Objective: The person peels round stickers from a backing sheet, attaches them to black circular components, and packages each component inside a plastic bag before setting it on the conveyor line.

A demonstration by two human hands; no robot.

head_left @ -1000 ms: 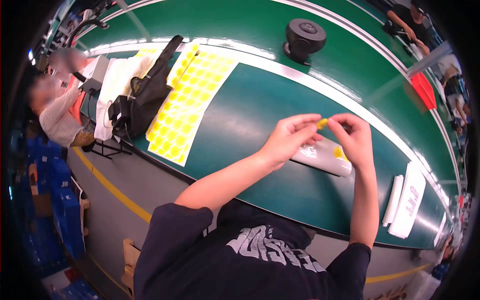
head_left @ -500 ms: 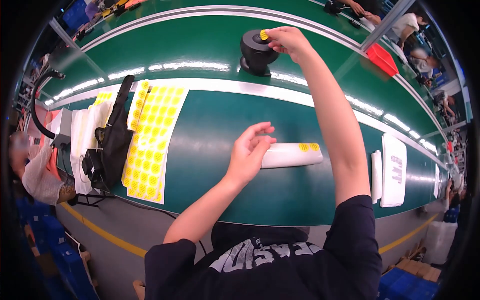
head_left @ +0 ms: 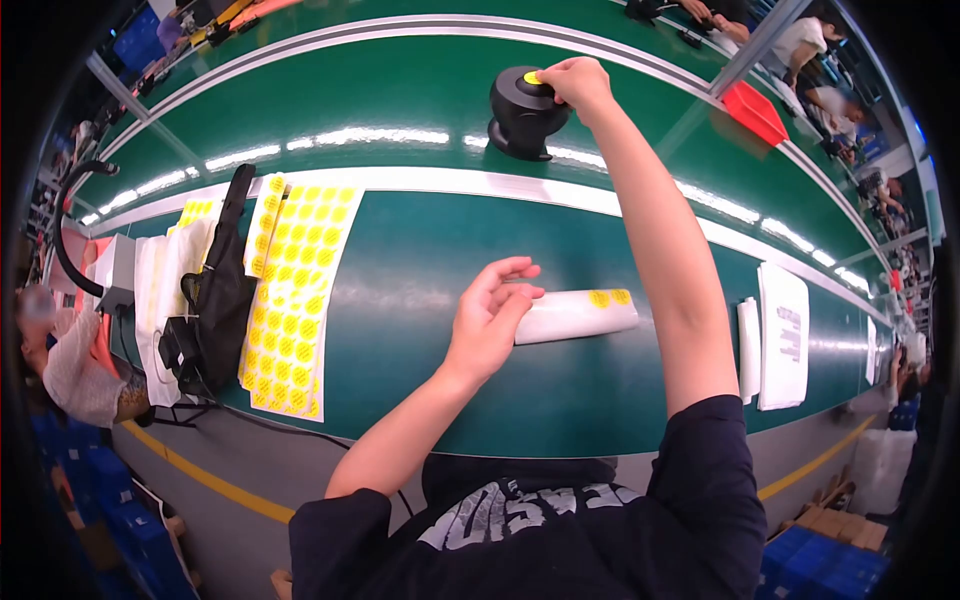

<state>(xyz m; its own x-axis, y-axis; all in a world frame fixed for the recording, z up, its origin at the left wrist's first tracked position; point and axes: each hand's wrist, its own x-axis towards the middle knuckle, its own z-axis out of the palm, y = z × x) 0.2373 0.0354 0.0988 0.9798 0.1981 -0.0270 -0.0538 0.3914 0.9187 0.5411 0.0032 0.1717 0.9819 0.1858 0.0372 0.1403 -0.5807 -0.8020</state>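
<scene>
At the far side, a black rounded device (head_left: 522,118) stands on the green belt. My right hand (head_left: 580,82) reaches to its top, fingers pinched at the edge of a round yellow sticker (head_left: 532,77) that lies against the top surface. Lower down, my left hand (head_left: 490,322) has its fingers curled and holds the left end of a curved white sticker strip (head_left: 575,318). Two yellow stickers show near that strip's right end. The left fingertips are partly hidden behind the hand.
Yellow sticker sheets (head_left: 295,310) lie at the left, beside a black bag (head_left: 215,310). White folded packs (head_left: 783,338) sit at the right. A red tray (head_left: 755,113) rests at the far right, and other people work beyond the belt.
My right hand has brought the yellow sticker down from a raised, tilted position to the top of the black device. My left hand stays at the white strip. The view has shifted slightly.
</scene>
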